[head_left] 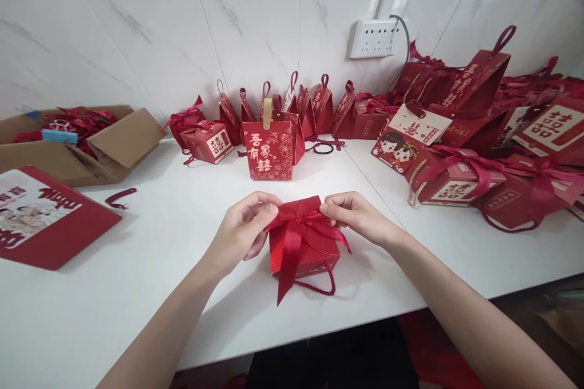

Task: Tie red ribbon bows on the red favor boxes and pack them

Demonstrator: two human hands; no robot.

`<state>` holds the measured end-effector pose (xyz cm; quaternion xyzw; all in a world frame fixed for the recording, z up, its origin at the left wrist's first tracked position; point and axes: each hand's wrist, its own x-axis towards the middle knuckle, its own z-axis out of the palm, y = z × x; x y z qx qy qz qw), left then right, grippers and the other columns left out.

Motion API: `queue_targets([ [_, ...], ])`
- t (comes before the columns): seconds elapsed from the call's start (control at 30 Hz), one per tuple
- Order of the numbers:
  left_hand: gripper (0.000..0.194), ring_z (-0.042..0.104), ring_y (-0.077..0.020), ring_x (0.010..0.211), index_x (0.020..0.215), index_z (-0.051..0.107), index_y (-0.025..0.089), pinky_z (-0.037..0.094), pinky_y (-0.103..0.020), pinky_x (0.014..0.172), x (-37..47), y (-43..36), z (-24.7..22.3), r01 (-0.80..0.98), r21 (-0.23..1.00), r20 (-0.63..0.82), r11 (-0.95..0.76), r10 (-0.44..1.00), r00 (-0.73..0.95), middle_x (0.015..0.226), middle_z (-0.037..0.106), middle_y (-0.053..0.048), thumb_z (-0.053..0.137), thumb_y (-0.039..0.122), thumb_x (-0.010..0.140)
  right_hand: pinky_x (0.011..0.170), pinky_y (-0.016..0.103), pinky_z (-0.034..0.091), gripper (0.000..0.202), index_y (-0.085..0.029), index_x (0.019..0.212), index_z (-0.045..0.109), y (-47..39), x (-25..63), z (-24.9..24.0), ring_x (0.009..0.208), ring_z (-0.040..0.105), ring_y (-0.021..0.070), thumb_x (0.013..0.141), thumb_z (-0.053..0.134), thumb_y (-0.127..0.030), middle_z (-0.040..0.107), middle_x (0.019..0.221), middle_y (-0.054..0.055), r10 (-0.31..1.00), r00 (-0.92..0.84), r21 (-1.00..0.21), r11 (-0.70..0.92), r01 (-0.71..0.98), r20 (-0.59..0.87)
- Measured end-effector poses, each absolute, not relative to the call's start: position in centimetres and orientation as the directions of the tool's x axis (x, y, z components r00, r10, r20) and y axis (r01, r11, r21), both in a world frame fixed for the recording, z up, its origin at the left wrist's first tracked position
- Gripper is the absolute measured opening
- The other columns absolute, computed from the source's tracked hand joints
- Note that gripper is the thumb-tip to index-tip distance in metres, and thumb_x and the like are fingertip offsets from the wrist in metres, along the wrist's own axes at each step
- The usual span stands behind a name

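Observation:
A red gift box stands on the white table near its front edge, with a red ribbon bow tied across its top. My left hand pinches the left loop of the bow between thumb and fingers. On the other side, my right hand pinches the bow's right loop. One ribbon tail hangs down the front of the box, and another points to the right. A twisted red cord handle droops at the box's front right.
An open cardboard box with red ribbons stands at the left, behind a red box with a printed picture. Red gift boxes line the wall, and more are piled at the right. A black ring lies behind.

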<state>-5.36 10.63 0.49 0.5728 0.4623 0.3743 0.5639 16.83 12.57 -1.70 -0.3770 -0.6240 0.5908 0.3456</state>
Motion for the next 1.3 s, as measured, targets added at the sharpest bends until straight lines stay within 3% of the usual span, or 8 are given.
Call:
queue_targets([
  [0.17, 0.019, 0.036, -0.0027, 0.038, 0.085, 0.056, 0.019, 0.025, -0.017, 0.034, -5.2, 10.5, 0.4, 0.294, 0.952, 0.026, -0.088, 0.978, 0.209, 0.064, 0.049, 0.004, 0.061, 0.035, 0.077, 0.049, 0.023, 0.030, 0.045, -0.017, 0.053, 0.045, 12.4, 16.9, -1.6, 0.049, 0.038, 0.0072, 0.077, 0.062, -0.051, 0.041, 0.052, -0.005, 0.865, -0.502, -0.998, 0.005, 0.058, -0.024],
  [0.27, 0.024, 0.038, -0.0060, 0.042, 0.095, 0.053, 0.022, 0.030, -0.017, 0.039, -5.4, 10.5, 0.6, 0.359, 0.925, 0.092, -0.122, 0.991, 0.100, 0.052, 0.040, 0.008, 0.063, 0.032, 0.075, 0.048, 0.022, 0.031, 0.045, -0.018, 0.052, 0.043, 12.4, 17.0, -1.5, 0.049, 0.038, 0.0072, 0.076, 0.062, -0.051, 0.041, 0.053, -0.005, 0.870, -0.493, -0.999, 0.002, 0.050, -0.024],
  [0.33, 0.018, 0.034, -0.0051, 0.039, 0.080, 0.052, 0.020, 0.027, -0.017, 0.039, -5.7, 10.6, 0.8, 0.350, 0.935, 0.032, -0.066, 0.994, 0.103, 0.047, 0.034, 0.009, 0.058, 0.037, 0.079, 0.048, 0.022, 0.031, 0.045, -0.018, 0.052, 0.043, 12.4, 17.0, -1.5, 0.049, 0.038, 0.0073, 0.076, 0.062, -0.051, 0.041, 0.053, -0.005, 0.872, -0.489, -0.999, 0.006, 0.053, -0.020],
  [0.47, 0.043, 0.029, -0.0033, 0.036, 0.052, 0.038, 0.017, 0.019, -0.018, 0.036, -6.1, 10.9, 1.5, 0.348, 0.936, -0.148, 0.054, 0.957, 0.250, 0.043, 0.041, 0.005, 0.048, 0.046, 0.083, 0.048, 0.022, 0.031, 0.045, -0.018, 0.052, 0.044, 12.4, 17.0, -1.5, 0.049, 0.038, 0.0072, 0.076, 0.062, -0.051, 0.041, 0.053, -0.005, 0.877, -0.480, -0.998, 0.008, 0.062, -0.022],
  [0.7, 0.034, 0.029, -0.0021, 0.033, 0.055, 0.041, 0.017, 0.021, -0.014, 0.035, -5.8, 10.8, 1.2, 0.256, 0.959, -0.195, 0.117, 0.932, 0.305, 0.039, 0.040, 0.008, 0.055, 0.036, 0.080, 0.048, 0.022, 0.030, 0.043, -0.017, 0.053, 0.046, 12.3, 17.0, -1.6, 0.048, 0.036, 0.0066, 0.079, 0.061, -0.048, 0.043, 0.054, -0.005, 0.876, -0.482, -0.998, 0.015, 0.060, -0.016],
  [0.97, 0.028, 0.058, -0.0133, 0.039, 0.052, 0.044, 0.018, 0.044, -0.021, 0.041, -6.5, 10.8, 1.2, 0.175, 0.941, -0.336, 0.289, 0.841, 0.424, 0.043, 0.060, 0.000, 0.056, 0.032, 0.073, 0.047, 0.023, 0.027, 0.044, -0.017, 0.051, 0.045, 12.4, 17.0, -1.5, 0.047, 0.034, 0.0064, 0.078, 0.061, -0.047, 0.041, 0.051, -0.005, 0.868, -0.496, -0.996, 0.032, 0.083, -0.013],
  [1.13, 0.044, 0.051, -0.0118, 0.031, 0.050, 0.047, 0.018, 0.039, -0.020, 0.034, -6.2, 10.8, 0.9, 0.265, 0.934, -0.323, 0.239, 0.883, 0.341, 0.038, 0.055, 0.000, 0.052, 0.050, 0.081, 0.047, 0.023, 0.026, 0.045, -0.017, 0.050, 0.046, 12.3, 17.0, -1.3, 0.047, 0.034, 0.0062, 0.075, 0.064, -0.049, 0.041, 0.050, -0.005, 0.875, -0.484, -0.994, 0.044, 0.095, -0.007],
  [1.3, 0.040, 0.052, -0.0073, 0.039, 0.052, 0.046, 0.017, 0.041, -0.017, 0.044, -5.9, 10.6, 0.4, 0.287, 0.953, -0.197, 0.092, 0.912, 0.360, 0.043, 0.055, 0.003, 0.050, 0.037, 0.086, 0.046, 0.023, 0.025, 0.046, -0.017, 0.050, 0.046, 12.3, 16.9, -1.2, 0.047, 0.034, 0.0063, 0.075, 0.064, -0.051, 0.042, 0.049, -0.005, 0.887, -0.461, -0.997, 0.047, 0.062, 0.013],
])
